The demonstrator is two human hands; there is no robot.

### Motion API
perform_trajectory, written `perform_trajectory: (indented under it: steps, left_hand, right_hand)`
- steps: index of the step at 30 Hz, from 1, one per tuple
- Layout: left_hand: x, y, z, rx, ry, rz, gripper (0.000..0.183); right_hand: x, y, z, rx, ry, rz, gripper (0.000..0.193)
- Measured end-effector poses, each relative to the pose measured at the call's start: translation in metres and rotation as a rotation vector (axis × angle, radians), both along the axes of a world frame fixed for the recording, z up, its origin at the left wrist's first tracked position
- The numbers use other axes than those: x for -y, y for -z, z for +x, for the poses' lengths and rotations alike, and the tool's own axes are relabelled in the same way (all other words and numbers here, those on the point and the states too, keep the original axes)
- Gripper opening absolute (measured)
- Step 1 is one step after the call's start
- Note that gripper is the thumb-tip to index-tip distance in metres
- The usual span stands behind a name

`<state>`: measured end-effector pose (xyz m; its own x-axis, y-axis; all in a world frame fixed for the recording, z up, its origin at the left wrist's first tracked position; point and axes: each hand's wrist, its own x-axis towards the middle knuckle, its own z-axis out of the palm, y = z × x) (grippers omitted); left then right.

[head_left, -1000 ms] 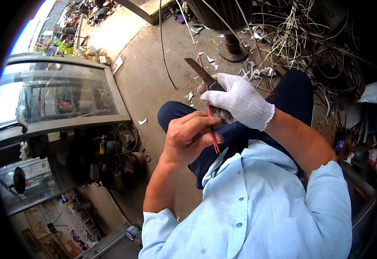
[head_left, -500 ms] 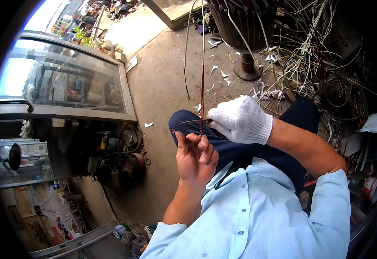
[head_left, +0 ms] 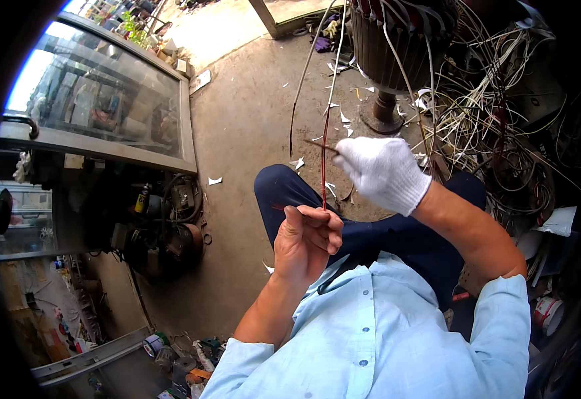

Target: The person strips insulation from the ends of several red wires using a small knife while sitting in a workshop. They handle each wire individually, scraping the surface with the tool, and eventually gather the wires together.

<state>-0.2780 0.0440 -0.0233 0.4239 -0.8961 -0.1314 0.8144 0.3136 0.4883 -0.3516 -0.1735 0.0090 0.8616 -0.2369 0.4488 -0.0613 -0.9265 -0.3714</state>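
My bare left hand [head_left: 307, 241] pinches the lower end of a thin red wire [head_left: 324, 166] that runs straight up from it toward a motor stator [head_left: 397, 40]. My right hand [head_left: 380, 171], in a white knit glove, holds a thin dark blade [head_left: 320, 146] laid across the wire a little above the left hand. Both hands are over my lap, above dark blue trousers [head_left: 290, 193]. The blade's handle is hidden in the glove.
A tangle of loose wires [head_left: 497, 100] lies at the right beside the stator. Paper scraps [head_left: 214, 180] dot the concrete floor. A glass-topped cabinet [head_left: 104, 106] stands at the left, with motor parts [head_left: 171, 233] below it and clutter at the bottom.
The red wire has been pulled up from lying across my lap to taut and vertical. My gloved right hand rose and moved right; the blade now crosses the wire.
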Motion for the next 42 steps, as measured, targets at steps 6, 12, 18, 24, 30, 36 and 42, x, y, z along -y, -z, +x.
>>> perform_trajectory:
  steps: [6, 12, 18, 24, 30, 36, 42]
  left_hand:
    - [0.003, 0.005, 0.005, 0.119, 0.023, -0.105, 0.055]
    - [-0.002, 0.017, 0.005, 0.323, -0.003, -0.089, 0.058]
    - [-0.001, 0.013, 0.000, 0.373, 0.019, -0.044, 0.054]
    - [0.000, 0.009, 0.007, 0.799, -0.026, 0.062, 0.044]
    - [0.005, 0.003, 0.015, 1.394, -0.087, 0.160, 0.030]
    - [0.009, -0.018, 0.018, 1.867, -0.208, 0.197, 0.029]
    - [0.018, -0.038, 0.014, 2.288, -0.235, 0.172, 0.034]
  right_hand:
    - [0.044, -0.016, 0.016, -0.106, 0.163, -0.011, 0.019]
    - [-0.010, -0.024, -0.006, -0.151, -0.210, -0.048, 0.021]
    - [-0.003, -0.018, -0.004, -0.125, -0.098, -0.061, 0.024]
    - [0.047, -0.029, 0.012, -0.247, 0.100, -0.177, 0.020]
    - [-0.014, -0.044, -0.014, -0.413, -0.270, -0.199, 0.023]
    - [0.002, -0.053, -0.007, -0.451, -0.027, -0.298, 0.026]
    - [0.045, -0.081, 0.005, -0.549, 0.127, -0.472, 0.027]
